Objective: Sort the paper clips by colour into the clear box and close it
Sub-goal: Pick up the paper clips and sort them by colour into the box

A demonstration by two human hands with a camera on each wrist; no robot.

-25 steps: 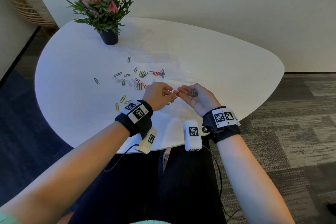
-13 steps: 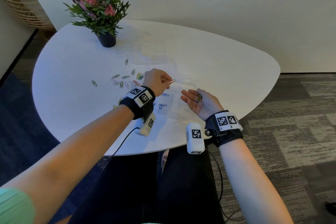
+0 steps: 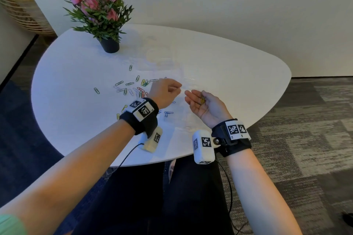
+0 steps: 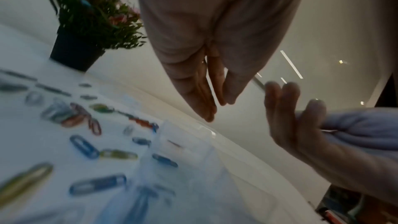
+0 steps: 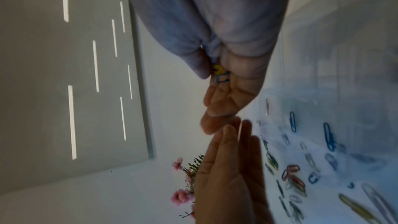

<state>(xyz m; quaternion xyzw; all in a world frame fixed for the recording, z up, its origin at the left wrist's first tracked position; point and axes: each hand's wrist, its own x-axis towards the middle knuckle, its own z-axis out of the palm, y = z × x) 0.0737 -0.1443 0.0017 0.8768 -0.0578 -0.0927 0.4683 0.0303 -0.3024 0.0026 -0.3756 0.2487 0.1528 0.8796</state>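
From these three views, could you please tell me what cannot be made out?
- Clear box, head view: nearly invisible on the white table; compartments and lid unreadable.
- Left hand, head view: seen from the back, so any pinched clip is hidden.
- Clips in the right hand: the thumb covers most in the right wrist view; number unclear.
- Loose clips, left wrist view: blurred.
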